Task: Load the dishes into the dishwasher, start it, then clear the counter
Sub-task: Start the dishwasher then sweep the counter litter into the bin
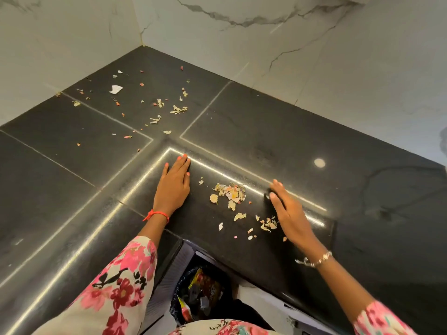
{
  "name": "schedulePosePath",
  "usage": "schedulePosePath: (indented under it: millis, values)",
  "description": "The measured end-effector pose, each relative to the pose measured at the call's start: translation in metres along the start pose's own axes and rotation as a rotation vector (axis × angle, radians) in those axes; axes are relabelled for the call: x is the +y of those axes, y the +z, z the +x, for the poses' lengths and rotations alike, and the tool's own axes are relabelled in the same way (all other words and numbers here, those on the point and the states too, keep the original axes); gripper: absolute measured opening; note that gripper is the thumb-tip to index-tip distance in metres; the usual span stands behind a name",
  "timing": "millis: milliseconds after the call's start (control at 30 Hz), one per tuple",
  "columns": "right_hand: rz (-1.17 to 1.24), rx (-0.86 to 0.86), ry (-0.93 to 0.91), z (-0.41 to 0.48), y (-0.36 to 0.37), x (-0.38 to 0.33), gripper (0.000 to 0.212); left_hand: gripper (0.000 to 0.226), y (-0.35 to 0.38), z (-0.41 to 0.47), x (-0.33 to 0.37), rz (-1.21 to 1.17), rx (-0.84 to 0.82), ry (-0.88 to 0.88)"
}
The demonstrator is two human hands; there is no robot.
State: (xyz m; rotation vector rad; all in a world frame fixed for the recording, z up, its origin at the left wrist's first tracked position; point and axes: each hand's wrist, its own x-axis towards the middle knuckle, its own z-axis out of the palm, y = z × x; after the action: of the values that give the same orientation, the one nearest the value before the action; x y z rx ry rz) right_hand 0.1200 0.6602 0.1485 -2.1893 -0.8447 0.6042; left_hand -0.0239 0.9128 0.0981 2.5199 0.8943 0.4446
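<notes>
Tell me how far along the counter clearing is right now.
Done: no dishes show on the black counter. In hand: left hand and right hand, both open, flank a scrap pile near the bin below. Left: scattered scraps toward the corner. Dishwasher unseen.

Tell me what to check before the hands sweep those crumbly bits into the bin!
1. The bin sits open below the counter edge: ok.
2. The left hand and right hand are empty: ok.
3. The near scraps lie between the hands: ok.
4. The far scraps by the corner are gathered: not ok.
5. The bin has room left: cannot tell.
</notes>
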Motion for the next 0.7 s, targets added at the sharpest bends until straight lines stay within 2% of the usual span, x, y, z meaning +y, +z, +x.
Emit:
schedulePosePath:
  millis: [100,167,233,367,467,533,600,700]
  values:
    - [-0.206,0.082,0.117,-0.043,0.025,0.01,0.083,0.046,0.0,0.0,0.001,0.005,0.007,0.002]
    - [-0.373,0.125,0.109,-0.054,0.053,0.004,0.09,0.046,0.0,0.0,0.0,0.008,0.006,0.002]
    - [-0.439,0.155,0.133,-0.05,0.078,-0.012,0.09,0.046,0.0,0.001,-0.001,0.007,0.0,0.0]
    - [-0.378,0.154,0.097,-0.013,0.11,-0.049,0.09,0.046,-0.001,0.001,0.0,-0.005,-0.007,0.005]
    - [-0.169,0.111,-0.03,0.008,0.112,-0.062,0.078,0.046,-0.001,0.0,0.0,-0.015,-0.006,0.01]
    - [-0.091,0.154,-0.066,0.004,0.106,-0.059,0.077,0.046,-0.002,0.0,0.0,-0.022,-0.001,0.015]
    - [-0.137,0.179,-0.067,-0.008,0.1,-0.049,0.085,0.046,-0.001,-0.001,0.0,-0.026,0.005,0.018]
    - [-0.361,0.117,-0.105,-0.021,0.1,-0.036,0.098,0.046,-0.001,0.0,0.0,-0.03,0.014,0.02]
